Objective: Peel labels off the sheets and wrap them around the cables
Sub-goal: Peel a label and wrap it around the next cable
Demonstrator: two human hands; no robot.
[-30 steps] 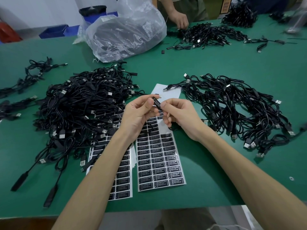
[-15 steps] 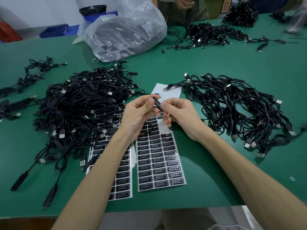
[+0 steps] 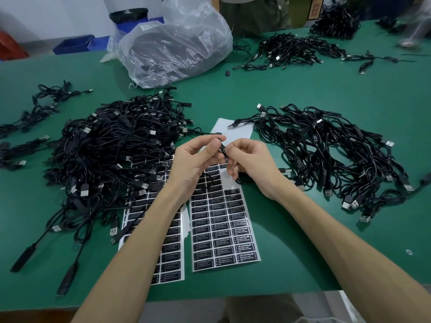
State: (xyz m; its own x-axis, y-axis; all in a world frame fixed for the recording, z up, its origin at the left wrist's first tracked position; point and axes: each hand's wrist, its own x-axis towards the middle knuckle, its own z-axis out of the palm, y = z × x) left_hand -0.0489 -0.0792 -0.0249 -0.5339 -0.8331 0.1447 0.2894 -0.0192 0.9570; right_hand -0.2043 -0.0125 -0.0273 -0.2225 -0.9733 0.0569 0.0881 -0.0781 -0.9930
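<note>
Both hands meet above the label sheets. My left hand (image 3: 196, 162) and my right hand (image 3: 250, 164) pinch a small black cable part (image 3: 222, 149) between thumbs and fingertips; whether a label is on it I cannot tell. Its thin cable loops down under my right hand. Below lie two sheets of black labels: the right sheet (image 3: 224, 234), with its upper rows peeled bare, and the left sheet (image 3: 168, 257), partly under my left forearm. A big heap of black cables (image 3: 112, 155) lies to the left, a second spread-out heap (image 3: 338, 155) to the right.
A clear plastic bag (image 3: 177, 43) of dark goods sits at the back centre. More cable heaps (image 3: 291, 51) lie at the far right, small bunches (image 3: 44, 101) at the far left. A person stands behind the green table (image 3: 314, 229). Blue bins (image 3: 74, 44) stand beyond the far edge.
My hands have stayed in place, working the cable part between the fingertips with only slight finger shifts. The person's hand at the back has lifted off the far cable heap and out of view.
</note>
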